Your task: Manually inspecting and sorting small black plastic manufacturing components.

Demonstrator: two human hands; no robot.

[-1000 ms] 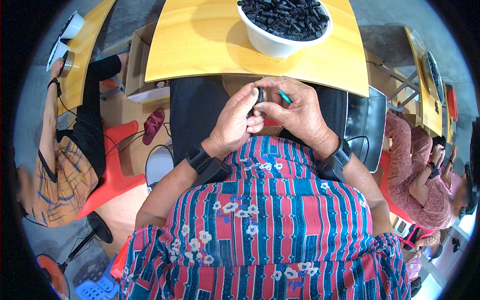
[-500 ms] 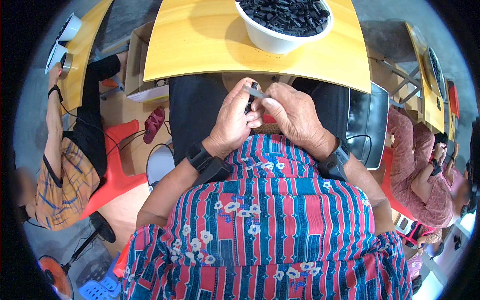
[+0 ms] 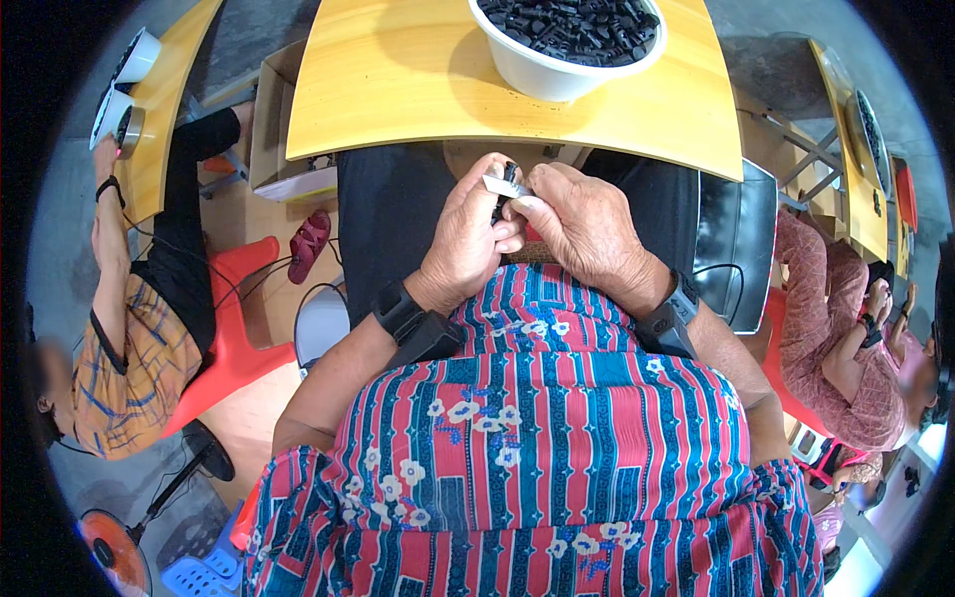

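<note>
My left hand (image 3: 460, 231) is closed around a small black plastic part (image 3: 510, 171), whose upper end sticks out above the thumb and fingertips. In my right hand (image 3: 594, 225) a short, flat metal blade (image 3: 505, 187) is pinched between thumb and fingers. The blade points left across the black part and seems to touch it, its face catching the light. Both hands are close together just below the table's near edge, over my lap. The blade's other end is hidden in my right fingers.
Ahead is a yellow table (image 3: 398, 90) with a white bowl (image 3: 542, 80) heaped with black plastic parts (image 3: 567, 30). A cardboard box (image 3: 277, 139) stands left of it. People sit on red stools (image 3: 244, 343) at both sides. A fan (image 3: 114, 547) is at lower left.
The blade has turned so its flat face now shines pale, where it looked dark grey before. Both hands stay in nearly the same place.
</note>
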